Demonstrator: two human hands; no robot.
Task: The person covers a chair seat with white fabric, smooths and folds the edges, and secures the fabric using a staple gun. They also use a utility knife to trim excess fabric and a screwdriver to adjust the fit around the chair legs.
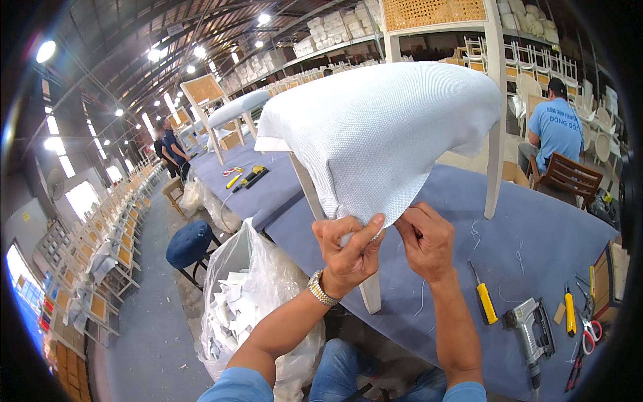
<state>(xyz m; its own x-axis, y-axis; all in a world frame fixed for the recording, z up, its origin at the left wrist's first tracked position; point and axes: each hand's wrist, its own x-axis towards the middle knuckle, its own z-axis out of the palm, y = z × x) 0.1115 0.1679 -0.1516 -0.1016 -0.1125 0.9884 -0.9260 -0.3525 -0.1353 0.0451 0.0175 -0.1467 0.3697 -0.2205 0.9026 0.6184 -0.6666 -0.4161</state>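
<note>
A white-framed chair with a cane back [435,13] stands on the blue-grey covered table, its seat toward me. Pale blue-white woven upholstery fabric [375,127] lies over the seat and hangs loose at the near corner. My left hand [349,249], with a watch on its wrist, is closed around the gathered lower end of the fabric beside the front chair leg [370,292]. Close by on the right, my right hand [426,240] pinches the fabric's hanging edge between thumb and fingers. The fingertips hide the very edge of the cloth.
On the table [442,321] at right lie a yellow-handled screwdriver [483,298], a staple gun [531,331], a yellow cutter [570,313] and scissors [589,333]. Below left stand a bag of scraps [244,301] and a blue stool [190,242]. A seated person [556,127] works at far right.
</note>
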